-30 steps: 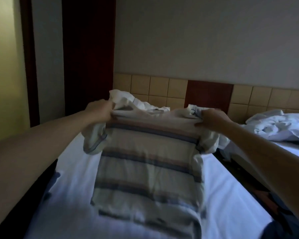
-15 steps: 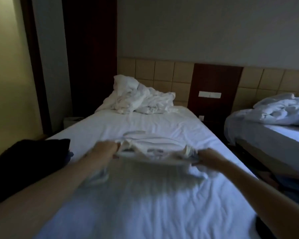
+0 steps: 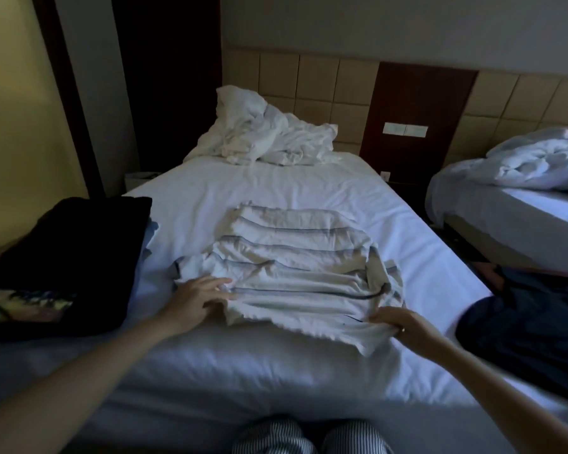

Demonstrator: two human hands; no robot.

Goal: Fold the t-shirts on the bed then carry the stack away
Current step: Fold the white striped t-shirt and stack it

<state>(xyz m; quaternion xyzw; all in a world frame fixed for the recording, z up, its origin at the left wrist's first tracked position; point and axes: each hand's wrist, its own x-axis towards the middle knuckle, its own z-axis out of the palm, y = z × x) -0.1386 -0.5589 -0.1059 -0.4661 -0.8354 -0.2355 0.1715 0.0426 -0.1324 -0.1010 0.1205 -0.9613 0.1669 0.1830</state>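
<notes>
- A striped t-shirt (image 3: 292,267) lies flat in the middle of the bed (image 3: 276,188), pale with thin darker bands across it. Its far part is rumpled into ridges and its near hem points toward the person.
- The left hand (image 3: 197,296) rests on the shirt's left edge. The fingers are straight and slightly spread, pressing the cloth to the sheet and gripping nothing.
- The right hand (image 3: 397,326) pinches the shirt's near right corner between thumb and curled fingers, and the cloth there is lifted a little off the sheet (a ring shows on one finger).
- A black folded garment (image 3: 63,257) sits on the left side of the bed, apart from the striped shirt, with a pale printed patch at its near end. A light blue cloth (image 3: 149,234) peeks out from beneath its right edge.
- A dark blue garment (image 3: 522,329) lies at the bed's right edge, near the right hand but not touching it.
- A crumpled white duvet (image 3: 266,139) is heaped at the head of the bed against the tan padded headboard (image 3: 318,83).
- A dark wooden panel (image 3: 420,99) with a pale switch plate (image 3: 405,129) stands between this bed and a second bed (image 3: 522,217) on the right, which carries its own rumpled white bedding (image 3: 538,162).
- Striped trouser knees (image 3: 309,437) show at the bottom edge, against the foot of the mattress.
</notes>
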